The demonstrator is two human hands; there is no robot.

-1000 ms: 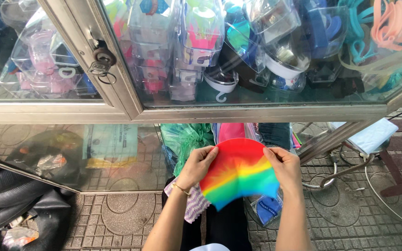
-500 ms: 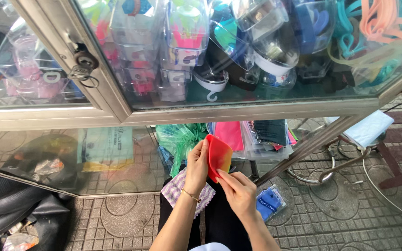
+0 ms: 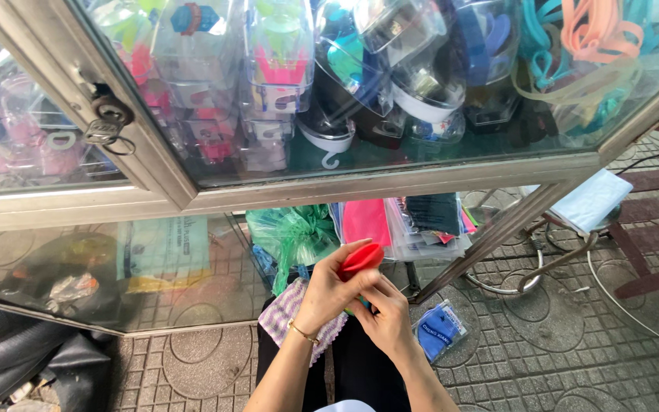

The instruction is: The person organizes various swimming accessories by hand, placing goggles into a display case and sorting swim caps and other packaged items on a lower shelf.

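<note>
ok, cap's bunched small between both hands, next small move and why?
Probably one more tuck: left hand and right hand pinch the folded cap, but its red end bulges out above the fingers.

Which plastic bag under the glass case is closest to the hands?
The crumpled green plastic bag. It sits just up and left of the left hand, almost touching it. The clear bags with pink and dark things inside lie farther back.

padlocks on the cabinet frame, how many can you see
1. A single padlock hangs on the metal frame of the glass cabinet, upper left, above and left of the left hand and right hand. Others may be out of view.
</note>
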